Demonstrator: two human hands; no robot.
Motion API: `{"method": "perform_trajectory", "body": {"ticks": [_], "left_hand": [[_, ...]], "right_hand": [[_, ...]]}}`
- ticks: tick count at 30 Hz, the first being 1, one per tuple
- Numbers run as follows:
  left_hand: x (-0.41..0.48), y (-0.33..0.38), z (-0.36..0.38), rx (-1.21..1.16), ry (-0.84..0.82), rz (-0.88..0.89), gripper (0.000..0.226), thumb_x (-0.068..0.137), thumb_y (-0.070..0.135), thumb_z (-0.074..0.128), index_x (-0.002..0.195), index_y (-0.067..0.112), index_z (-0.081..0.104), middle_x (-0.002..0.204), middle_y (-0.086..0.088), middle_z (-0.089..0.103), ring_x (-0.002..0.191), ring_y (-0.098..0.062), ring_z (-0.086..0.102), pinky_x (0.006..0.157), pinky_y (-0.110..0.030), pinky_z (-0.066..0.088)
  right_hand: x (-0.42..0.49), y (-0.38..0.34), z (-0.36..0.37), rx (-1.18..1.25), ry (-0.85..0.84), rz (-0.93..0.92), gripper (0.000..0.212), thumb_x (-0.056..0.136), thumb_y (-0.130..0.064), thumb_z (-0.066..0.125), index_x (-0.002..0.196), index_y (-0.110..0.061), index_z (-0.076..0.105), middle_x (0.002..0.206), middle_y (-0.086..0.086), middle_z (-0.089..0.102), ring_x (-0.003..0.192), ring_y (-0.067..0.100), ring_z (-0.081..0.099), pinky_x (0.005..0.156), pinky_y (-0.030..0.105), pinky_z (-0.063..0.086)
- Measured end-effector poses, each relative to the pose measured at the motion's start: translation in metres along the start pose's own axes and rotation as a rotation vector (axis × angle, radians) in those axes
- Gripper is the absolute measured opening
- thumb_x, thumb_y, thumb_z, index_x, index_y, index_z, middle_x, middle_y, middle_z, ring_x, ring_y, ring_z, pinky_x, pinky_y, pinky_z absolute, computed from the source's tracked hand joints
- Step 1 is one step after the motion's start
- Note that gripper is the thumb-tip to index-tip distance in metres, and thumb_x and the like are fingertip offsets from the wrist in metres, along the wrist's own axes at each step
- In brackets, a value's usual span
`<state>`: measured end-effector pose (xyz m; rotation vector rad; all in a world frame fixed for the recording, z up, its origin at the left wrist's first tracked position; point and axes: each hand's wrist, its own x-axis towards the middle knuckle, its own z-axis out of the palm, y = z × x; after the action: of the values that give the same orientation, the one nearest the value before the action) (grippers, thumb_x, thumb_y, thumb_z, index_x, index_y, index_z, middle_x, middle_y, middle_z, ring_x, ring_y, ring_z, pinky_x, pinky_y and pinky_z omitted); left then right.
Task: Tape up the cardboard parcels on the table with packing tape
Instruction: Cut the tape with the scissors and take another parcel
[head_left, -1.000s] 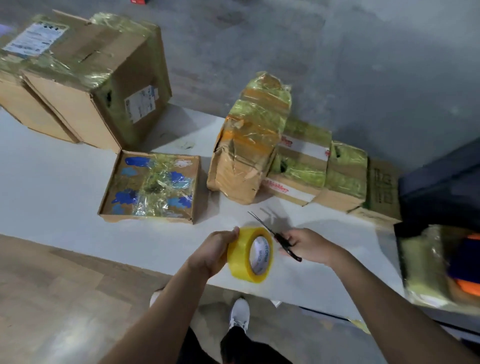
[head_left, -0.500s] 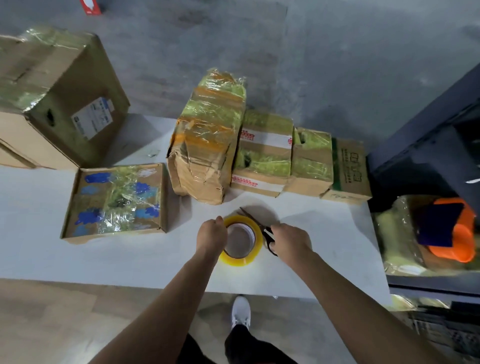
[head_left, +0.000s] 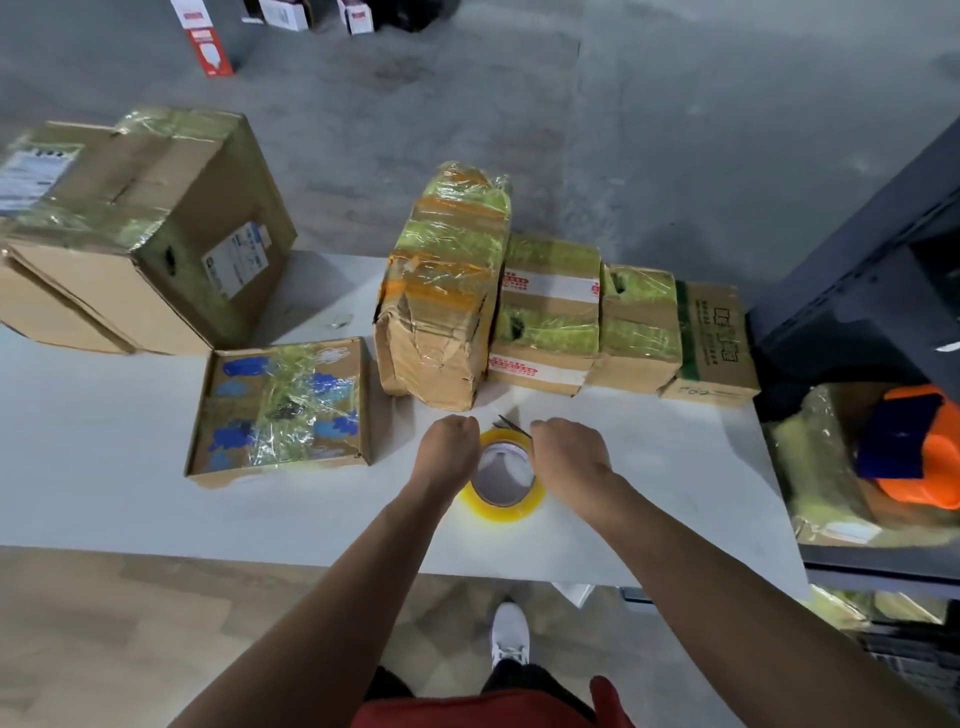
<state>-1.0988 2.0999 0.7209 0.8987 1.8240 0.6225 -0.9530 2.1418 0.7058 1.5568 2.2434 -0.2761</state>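
Observation:
A yellow roll of packing tape (head_left: 503, 503) lies flat on the white table (head_left: 104, 467), its far rim between my hands. My left hand (head_left: 451, 451) grips the roll's left far edge with curled fingers. My right hand (head_left: 569, 454) is curled over the right far edge and holds black scissors (head_left: 511, 423), whose blades poke out toward the parcels. Behind stands a tall taped parcel (head_left: 441, 301) with a row of smaller taped boxes (head_left: 550, 312) to its right. A flat box with blue marks (head_left: 283, 410) lies to the left.
A large cardboard box (head_left: 140, 228) sits at the table's far left. A dark shelf unit (head_left: 883, 291) stands on the right, holding a wrapped bundle and an orange object (head_left: 919, 457). Small white and red cartons (head_left: 208, 36) stand on the grey floor beyond.
The tape roll went from held upright above the table to lying flat on it. Both hands moved forward and closed in over its far rim, scissors still in the right hand.

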Motion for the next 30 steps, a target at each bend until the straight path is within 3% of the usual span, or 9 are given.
{"method": "perform_trajectory", "body": {"ticks": [6, 8, 10, 13, 17, 20, 24, 28, 30], "left_hand": [[0.001, -0.006, -0.049, 0.065, -0.047, 0.095, 0.037, 0.103, 0.018, 0.039, 0.067, 0.025, 0.039, 0.075, 0.001, 0.048, 0.077, -0.021, 0.047, 0.070, -0.028, 0.040], [0.005, -0.014, -0.073, 0.079, -0.057, 0.123, 0.034, 0.102, 0.019, 0.040, 0.068, 0.025, 0.042, 0.084, -0.005, 0.053, 0.083, -0.024, 0.048, 0.076, -0.030, 0.041], [0.008, -0.024, -0.098, 0.080, -0.088, 0.124, 0.028, 0.101, 0.020, 0.041, 0.074, 0.018, 0.049, 0.092, -0.009, 0.055, 0.086, -0.024, 0.049, 0.078, -0.034, 0.043], [0.022, -0.043, -0.136, 0.108, -0.119, 0.121, 0.028, 0.097, 0.016, 0.038, 0.077, 0.003, 0.053, 0.080, -0.016, 0.057, 0.076, -0.032, 0.055, 0.066, -0.031, 0.038], [0.038, -0.059, -0.185, 0.187, -0.144, 0.175, 0.029, 0.098, 0.011, 0.040, 0.071, 0.011, 0.049, 0.071, -0.004, 0.050, 0.064, -0.019, 0.049, 0.057, -0.027, 0.037], [0.048, -0.068, -0.212, 0.303, -0.152, 0.222, 0.031, 0.097, 0.008, 0.036, 0.071, 0.005, 0.052, 0.069, -0.006, 0.048, 0.068, -0.022, 0.046, 0.056, -0.031, 0.033], [0.061, -0.077, -0.232, 0.322, -0.157, 0.251, 0.028, 0.099, 0.011, 0.038, 0.078, 0.008, 0.057, 0.081, -0.009, 0.058, 0.077, -0.023, 0.054, 0.066, -0.033, 0.043], [0.070, -0.084, -0.240, 0.302, -0.118, 0.257, 0.028, 0.094, 0.008, 0.037, 0.069, 0.011, 0.049, 0.068, -0.002, 0.052, 0.068, -0.022, 0.051, 0.055, -0.030, 0.036], [0.072, -0.086, -0.244, 0.348, -0.056, 0.309, 0.023, 0.095, 0.007, 0.037, 0.084, 0.004, 0.057, 0.079, -0.002, 0.056, 0.076, -0.024, 0.053, 0.062, -0.028, 0.038]], "right_hand": [[0.004, -0.059, -0.021, 0.081, 0.123, 0.014, 0.026, 0.101, -0.018, 0.041, 0.118, -0.014, 0.060, 0.114, 0.007, 0.063, 0.104, 0.028, 0.062, 0.073, 0.032, 0.040], [0.004, -0.084, -0.024, 0.117, 0.154, 0.036, 0.027, 0.101, -0.021, 0.041, 0.112, -0.015, 0.064, 0.109, 0.007, 0.066, 0.100, 0.029, 0.063, 0.072, 0.033, 0.041], [0.004, -0.111, -0.027, 0.137, 0.171, 0.065, 0.029, 0.101, -0.024, 0.039, 0.109, -0.014, 0.064, 0.106, 0.008, 0.067, 0.099, 0.029, 0.063, 0.072, 0.033, 0.042], [0.008, -0.153, -0.031, 0.162, 0.188, 0.098, 0.034, 0.102, -0.030, 0.038, 0.109, -0.010, 0.065, 0.107, 0.013, 0.068, 0.100, 0.033, 0.063, 0.077, 0.034, 0.045], [0.021, -0.203, -0.028, 0.321, 0.125, 0.178, 0.045, 0.104, -0.038, 0.034, 0.112, -0.004, 0.062, 0.110, 0.018, 0.066, 0.104, 0.035, 0.061, 0.078, 0.034, 0.043], [0.034, -0.233, -0.029, 0.470, 0.029, 0.299, 0.057, 0.103, -0.050, 0.031, 0.121, -0.003, 0.056, 0.117, 0.016, 0.063, 0.107, 0.032, 0.059, 0.079, 0.035, 0.044], [0.047, -0.251, -0.021, 0.702, -0.070, 0.389, 0.062, 0.091, -0.058, 0.056, 0.126, -0.009, 0.045, 0.115, 0.010, 0.058, 0.100, 0.029, 0.061, 0.083, 0.041, 0.056], [0.051, -0.248, -0.017, 0.794, -0.081, 0.391, 0.058, 0.086, -0.044, 0.071, 0.125, -0.012, 0.043, 0.115, 0.007, 0.058, 0.101, 0.027, 0.060, 0.085, 0.040, 0.055], [0.053, -0.243, -0.022, 0.775, -0.089, 0.339, 0.052, 0.086, -0.036, 0.072, 0.124, -0.011, 0.046, 0.117, 0.007, 0.059, 0.100, 0.025, 0.058, 0.084, 0.038, 0.052]]}}
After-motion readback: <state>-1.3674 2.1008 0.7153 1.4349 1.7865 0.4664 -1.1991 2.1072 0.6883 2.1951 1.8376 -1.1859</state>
